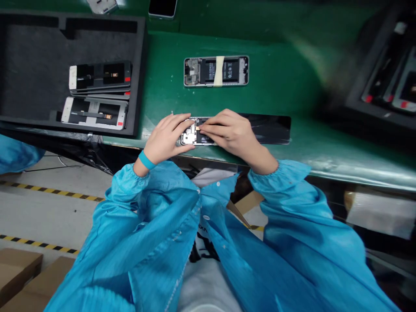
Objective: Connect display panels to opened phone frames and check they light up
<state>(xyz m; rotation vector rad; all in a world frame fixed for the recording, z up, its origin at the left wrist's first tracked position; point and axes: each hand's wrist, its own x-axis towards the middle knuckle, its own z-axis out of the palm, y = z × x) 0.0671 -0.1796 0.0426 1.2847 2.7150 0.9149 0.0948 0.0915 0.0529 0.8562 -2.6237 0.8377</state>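
Opened phone (189, 138) on green bench (162, 86); tape-striped floor (65, 216).

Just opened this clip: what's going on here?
A person in a blue smock works on an opened phone on the green bench. The left hand steadies its left end by the edges, while the right hand's fingertips meet at a small orange connector. A dark screen panel extends to the right. Beyond lies another opened phone, with a pale tape strip across it.
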